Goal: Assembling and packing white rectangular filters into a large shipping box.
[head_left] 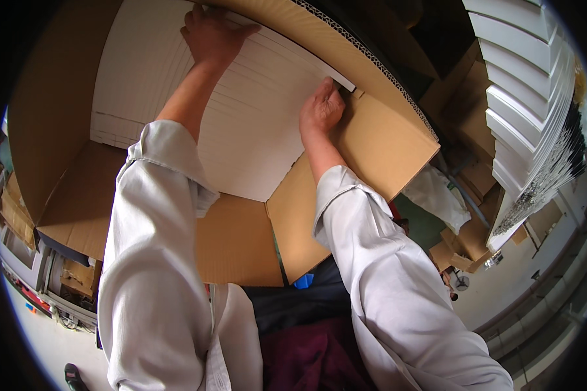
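both hands (210, 32) (321, 107) on white sheets (254, 124), prob. inside cardboard box (385, 140)

A white ribbed sheet (241, 124) lies in a brown cardboard box (385, 143), beside pale grey sleeves (156, 260).

A: Sleeves?
B: Pale grey-white, loose, creased, on both arms, cuffs ending below the wrists. Left hand (210, 34) and right hand (321, 109) bare.
A: Anything else worn?
B: Dark maroon cloth, bottom centre.
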`<state>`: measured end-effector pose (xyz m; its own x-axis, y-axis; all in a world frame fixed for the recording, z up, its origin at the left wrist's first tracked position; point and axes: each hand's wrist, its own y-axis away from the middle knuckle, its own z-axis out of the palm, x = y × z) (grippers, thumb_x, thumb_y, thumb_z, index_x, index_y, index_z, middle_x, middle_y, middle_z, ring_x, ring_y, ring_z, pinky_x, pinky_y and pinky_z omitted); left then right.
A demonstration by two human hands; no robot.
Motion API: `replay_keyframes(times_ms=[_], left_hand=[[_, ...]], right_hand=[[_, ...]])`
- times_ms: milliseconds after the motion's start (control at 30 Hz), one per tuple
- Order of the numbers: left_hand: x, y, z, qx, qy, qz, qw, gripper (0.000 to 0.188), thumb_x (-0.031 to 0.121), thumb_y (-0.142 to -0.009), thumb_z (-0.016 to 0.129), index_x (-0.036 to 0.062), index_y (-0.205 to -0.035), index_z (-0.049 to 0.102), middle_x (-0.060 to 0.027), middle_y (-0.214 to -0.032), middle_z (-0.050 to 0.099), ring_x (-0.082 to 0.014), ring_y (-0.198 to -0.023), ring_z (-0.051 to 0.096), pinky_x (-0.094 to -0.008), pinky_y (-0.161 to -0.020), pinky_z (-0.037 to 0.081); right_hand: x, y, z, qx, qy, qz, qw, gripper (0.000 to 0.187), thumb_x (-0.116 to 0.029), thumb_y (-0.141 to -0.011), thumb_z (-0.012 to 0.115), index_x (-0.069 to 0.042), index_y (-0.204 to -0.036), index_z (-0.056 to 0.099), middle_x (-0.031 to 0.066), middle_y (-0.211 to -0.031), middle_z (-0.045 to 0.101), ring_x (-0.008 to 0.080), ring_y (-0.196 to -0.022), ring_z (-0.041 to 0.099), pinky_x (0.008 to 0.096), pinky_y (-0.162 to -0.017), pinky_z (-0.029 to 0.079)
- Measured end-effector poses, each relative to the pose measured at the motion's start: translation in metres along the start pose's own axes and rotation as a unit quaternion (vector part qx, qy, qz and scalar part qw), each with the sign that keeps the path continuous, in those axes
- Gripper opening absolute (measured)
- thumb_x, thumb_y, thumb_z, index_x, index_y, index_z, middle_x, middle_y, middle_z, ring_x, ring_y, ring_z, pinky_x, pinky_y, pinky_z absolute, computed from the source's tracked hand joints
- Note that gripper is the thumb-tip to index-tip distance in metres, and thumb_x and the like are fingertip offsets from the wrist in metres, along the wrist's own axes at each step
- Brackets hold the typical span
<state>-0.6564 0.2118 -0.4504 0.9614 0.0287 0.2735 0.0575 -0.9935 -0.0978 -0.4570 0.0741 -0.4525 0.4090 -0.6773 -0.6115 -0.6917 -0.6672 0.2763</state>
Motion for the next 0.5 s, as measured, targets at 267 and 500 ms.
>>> replay_keyframes(times_ms=[267, 500], left_hand=[[0.003, 0.002, 0.001, -0.013, 0.021, -0.022, 0.999, 0.072, 0.059, -0.064, 0.085, 0.0104, -0.116, 0.072, -0.0264, -0.127, 0.057, -0.0408, -0.121, 0.053, -0.0507, -0.098, 0.049], [0.008, -0.005, -0.004, -0.034, 0.007, 0.014, 0.999, 0.067, 0.058, -0.072, 0.081, 0.0115, -0.120, 0.071, -0.0246, -0.128, 0.058, -0.0422, -0.117, 0.055, -0.0493, -0.098, 0.050]], right_hand=[[0.000, 0.003, 0.001, 0.023, 0.028, -0.064, 0.997, 0.034, -0.031, -0.097, 0.059, 0.000, -0.107, 0.071, 0.0222, -0.101, 0.069, 0.0390, -0.106, 0.058, 0.0470, -0.092, 0.047], [0.005, -0.005, -0.003, 0.047, 0.036, -0.094, 0.994, 0.034, -0.030, -0.096, 0.059, 0.000, -0.103, 0.071, 0.0216, -0.101, 0.070, 0.0386, -0.100, 0.061, 0.0466, -0.089, 0.049]])
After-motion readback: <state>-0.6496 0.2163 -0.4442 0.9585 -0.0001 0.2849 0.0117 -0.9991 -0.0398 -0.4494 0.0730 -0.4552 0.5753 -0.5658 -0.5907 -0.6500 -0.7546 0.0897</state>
